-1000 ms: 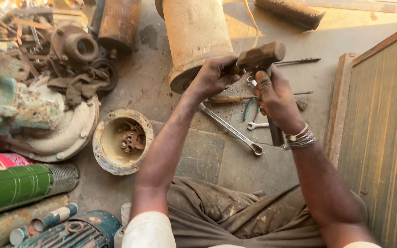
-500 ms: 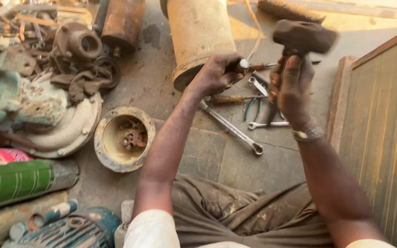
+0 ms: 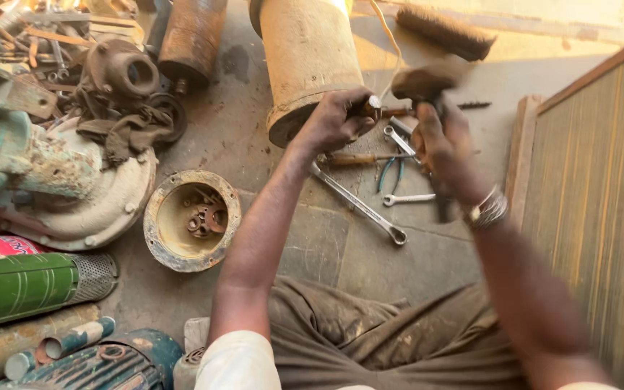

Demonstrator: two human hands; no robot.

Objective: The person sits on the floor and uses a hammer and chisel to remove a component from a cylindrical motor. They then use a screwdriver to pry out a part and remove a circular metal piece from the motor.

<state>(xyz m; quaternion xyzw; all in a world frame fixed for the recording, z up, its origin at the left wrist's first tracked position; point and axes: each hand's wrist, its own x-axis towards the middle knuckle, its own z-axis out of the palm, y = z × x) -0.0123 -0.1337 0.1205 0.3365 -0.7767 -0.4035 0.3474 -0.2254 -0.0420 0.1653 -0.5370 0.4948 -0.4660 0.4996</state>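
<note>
I note the hammer (image 3: pixel 427 81) has dropped since half a second ago: its head, then raised clear to the right, now sits just right of the left fingers (motion blur here). The round housing (image 3: pixel 192 220), well left of both hands, holds rusty rings (image 3: pixel 204 219) at its bottom. Left hand (image 3: pixel 337 119) fingers are curled tight round a small metal rod (image 3: pixel 371 107), beside the tan cylinder (image 3: pixel 308 61). Right hand (image 3: pixel 442 148) fingers wrap closed on the hammer handle. Long spanner (image 3: pixel 359 204) lies on the floor below both hands.
</note>
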